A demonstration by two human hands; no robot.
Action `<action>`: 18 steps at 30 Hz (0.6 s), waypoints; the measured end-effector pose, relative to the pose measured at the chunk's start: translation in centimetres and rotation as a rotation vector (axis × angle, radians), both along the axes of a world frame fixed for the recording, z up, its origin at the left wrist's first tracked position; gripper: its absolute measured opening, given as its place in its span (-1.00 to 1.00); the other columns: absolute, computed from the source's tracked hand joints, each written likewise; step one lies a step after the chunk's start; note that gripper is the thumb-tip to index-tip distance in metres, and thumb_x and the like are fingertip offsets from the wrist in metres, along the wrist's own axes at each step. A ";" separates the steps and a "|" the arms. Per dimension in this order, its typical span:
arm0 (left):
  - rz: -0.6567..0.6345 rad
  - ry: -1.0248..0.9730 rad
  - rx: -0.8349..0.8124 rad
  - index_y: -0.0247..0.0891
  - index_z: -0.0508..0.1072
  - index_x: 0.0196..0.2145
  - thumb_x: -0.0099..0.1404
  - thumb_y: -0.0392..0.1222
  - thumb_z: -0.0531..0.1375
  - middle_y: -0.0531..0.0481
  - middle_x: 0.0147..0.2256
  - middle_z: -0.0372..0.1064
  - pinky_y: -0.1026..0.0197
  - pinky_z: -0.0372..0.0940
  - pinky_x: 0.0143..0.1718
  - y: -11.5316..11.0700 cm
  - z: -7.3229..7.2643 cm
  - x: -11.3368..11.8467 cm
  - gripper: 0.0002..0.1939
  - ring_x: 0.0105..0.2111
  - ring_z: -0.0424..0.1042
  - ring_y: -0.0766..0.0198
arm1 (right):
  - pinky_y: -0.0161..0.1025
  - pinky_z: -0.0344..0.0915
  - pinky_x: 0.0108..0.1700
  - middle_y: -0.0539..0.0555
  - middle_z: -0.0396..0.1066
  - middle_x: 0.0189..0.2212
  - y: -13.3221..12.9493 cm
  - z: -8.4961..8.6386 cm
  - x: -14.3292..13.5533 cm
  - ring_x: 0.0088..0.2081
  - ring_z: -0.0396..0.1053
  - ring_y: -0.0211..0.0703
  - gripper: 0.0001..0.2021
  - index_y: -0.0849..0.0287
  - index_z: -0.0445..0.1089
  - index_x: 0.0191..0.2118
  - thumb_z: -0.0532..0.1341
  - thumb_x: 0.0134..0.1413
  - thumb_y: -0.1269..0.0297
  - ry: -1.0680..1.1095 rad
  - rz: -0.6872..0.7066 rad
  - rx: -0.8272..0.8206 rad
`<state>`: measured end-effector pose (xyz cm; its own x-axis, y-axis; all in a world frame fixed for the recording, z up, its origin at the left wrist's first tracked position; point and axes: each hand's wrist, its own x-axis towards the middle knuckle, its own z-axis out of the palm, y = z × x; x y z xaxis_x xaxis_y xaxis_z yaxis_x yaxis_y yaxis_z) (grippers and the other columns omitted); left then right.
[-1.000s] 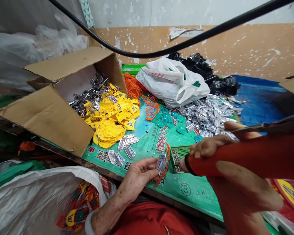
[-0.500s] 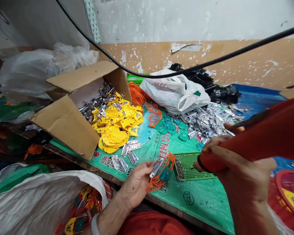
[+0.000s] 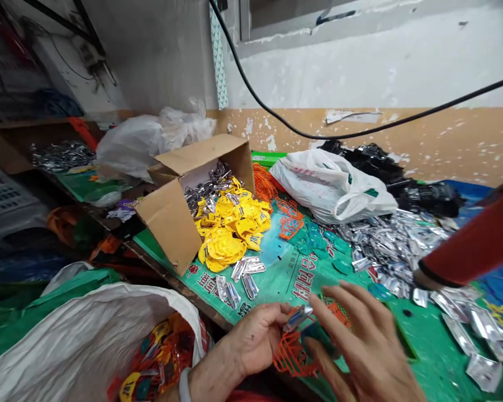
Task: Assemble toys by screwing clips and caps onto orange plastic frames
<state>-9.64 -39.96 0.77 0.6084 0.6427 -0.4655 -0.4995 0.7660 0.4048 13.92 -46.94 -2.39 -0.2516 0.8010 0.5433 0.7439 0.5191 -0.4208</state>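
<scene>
Near the table's front edge my left hand pinches a small assembly made of an orange lattice piece and a shiny silver piece, with a dark teal part partly hidden. My right hand is just right of it, fingers spread, over the assembly's right side; no tool is in it. A red cylindrical tool stands to the right, its dark tip down by the silver pieces. Most of the green tray is hidden behind my right hand.
A cardboard box spills yellow parts and silver ones. Behind lie orange lattices, a white plastic bag and a silver pile. A white sack of assembled pieces stands front left. A black cable hangs across.
My right hand has let go of the red tool and come left to the assembly, its fingers opened. The view has shifted, showing more of the left side.
</scene>
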 end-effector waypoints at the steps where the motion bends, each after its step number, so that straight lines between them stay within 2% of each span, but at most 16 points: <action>1: -0.017 -0.014 0.010 -0.36 0.51 -0.39 0.01 -0.40 0.23 0.00 -0.47 0.46 0.20 0.28 -0.31 0.2 0.2 -0.3 -0.86 -0.48 0.43 0.29 | 0.21 0.28 -0.04 0.21 0.39 -0.01 2.0 2.8 -3.1 0.07 0.26 0.28 -0.50 0.02 0.31 0.11 0.28 -0.01 0.29 -0.134 0.052 0.021; 2: -0.007 -0.016 0.028 -0.36 0.51 -0.35 0.03 -0.38 0.25 0.00 -0.45 0.47 0.20 0.28 -0.32 0.3 0.4 -0.5 -0.84 -0.46 0.44 0.28 | 0.10 0.35 -0.12 0.17 0.44 -0.08 3.7 4.8 -5.5 -0.04 0.35 0.15 -0.57 0.02 0.32 0.09 0.23 0.06 0.28 -0.207 0.118 0.002; 3: 0.030 -0.012 0.052 -0.34 0.51 -0.31 0.06 -0.35 0.27 -0.01 -0.42 0.49 0.20 0.28 -0.32 0.5 0.6 -0.8 -0.82 -0.44 0.45 0.27 | -0.01 0.39 -0.21 0.15 0.45 -0.15 4.8 6.0 -7.1 -0.18 0.40 0.02 -0.65 0.04 0.34 0.05 0.19 0.12 0.25 -0.206 0.130 -0.044; 4: 0.085 -0.014 0.076 -0.34 0.51 -0.27 0.08 -0.31 0.29 -0.03 -0.39 0.50 0.21 0.28 -0.32 0.6 0.9 -1.1 -0.80 -0.41 0.46 0.26 | -0.04 0.40 -0.22 0.18 0.44 -0.15 5.5 6.5 -8.1 -0.20 0.41 -0.01 -0.67 0.09 0.32 0.05 0.14 0.17 0.21 -0.171 0.109 -0.087; 7: 0.199 -0.122 0.131 -0.32 0.50 -0.16 0.10 -0.10 0.34 -0.11 -0.23 0.51 0.19 0.31 -0.27 0.5 1.5 -1.9 -0.64 -0.27 0.46 0.20 | -0.17 0.40 -0.21 0.18 0.43 -0.19 6.0 5.7 -8.6 -0.22 0.43 -0.12 -0.67 0.17 0.31 0.03 -0.01 0.28 0.17 0.040 0.067 -0.261; 10: 0.181 -0.225 0.223 -0.30 0.46 -0.07 0.02 -0.01 0.39 -0.15 -0.10 0.46 0.05 0.33 -0.18 0.1 1.6 -2.4 -0.46 -0.18 0.44 0.08 | -0.22 0.36 -0.19 0.12 0.46 -0.27 7.0 5.8 -8.7 -0.24 0.42 -0.15 -0.62 0.16 0.40 -0.14 -0.10 0.31 0.11 0.099 0.090 -0.436; 14: 0.281 -0.020 0.292 -0.26 0.45 -0.12 0.14 -0.17 0.33 -0.09 -0.22 0.48 0.04 0.37 -0.29 -0.2 1.1 -2.9 -0.65 -0.34 0.48 0.15 | -0.22 0.32 -0.26 0.05 0.47 -0.42 11.2 7.6 -10.0 -0.31 0.42 -0.13 -0.52 0.18 0.47 -0.38 -0.08 0.28 0.02 -0.056 0.140 -0.545; 16: 0.297 0.070 0.264 -0.25 0.43 -0.12 0.19 -0.17 0.29 -0.06 -0.28 0.47 0.06 0.39 -0.36 -0.2 0.8 -3.1 -0.70 -0.39 0.48 0.18 | -0.22 0.34 -0.26 0.07 0.49 -0.36 14.1 7.6 -10.7 -0.29 0.43 -0.13 -0.57 0.21 0.48 -0.29 -0.03 0.27 0.03 -0.093 0.110 -0.545; 18: 0.274 0.107 0.251 -0.22 0.39 -0.06 0.21 -0.14 0.27 -0.05 -0.29 0.46 0.07 0.41 -0.40 -0.3 0.6 -3.3 -0.66 -0.41 0.48 0.18 | -0.13 0.35 -0.13 0.16 0.46 -0.17 17.0 6.8 -11.7 -0.16 0.42 -0.07 -0.66 0.27 0.43 -0.13 0.10 0.22 0.10 -0.144 0.038 -0.517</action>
